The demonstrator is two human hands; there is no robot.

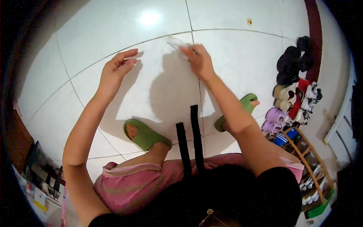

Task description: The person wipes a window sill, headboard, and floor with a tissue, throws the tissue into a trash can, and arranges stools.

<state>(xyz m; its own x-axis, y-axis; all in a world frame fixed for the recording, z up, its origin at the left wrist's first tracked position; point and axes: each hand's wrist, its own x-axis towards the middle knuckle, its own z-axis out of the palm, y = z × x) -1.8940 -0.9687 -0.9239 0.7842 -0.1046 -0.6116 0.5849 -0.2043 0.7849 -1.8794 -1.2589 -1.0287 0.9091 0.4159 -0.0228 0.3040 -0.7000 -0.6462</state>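
Note:
My left hand (118, 66) is over the white tiled floor (124, 22), its thumb and fingers apart with nothing between them. To the right, my right hand (198, 60) has its fingers closed on a small see-through piece (174, 42), blurred and too unclear to name. That piece sticks out to the upper left of the fingers. A dark shadow lies on the tiles between the two hands.
Green slippers (147, 134) are on my feet. Along the right wall stand several pairs of shoes (287, 96) and a wooden shoe rack (308, 151). A small yellow thing (249, 21) lies on the floor at the upper right. Black straps (183, 145) hang in front of me.

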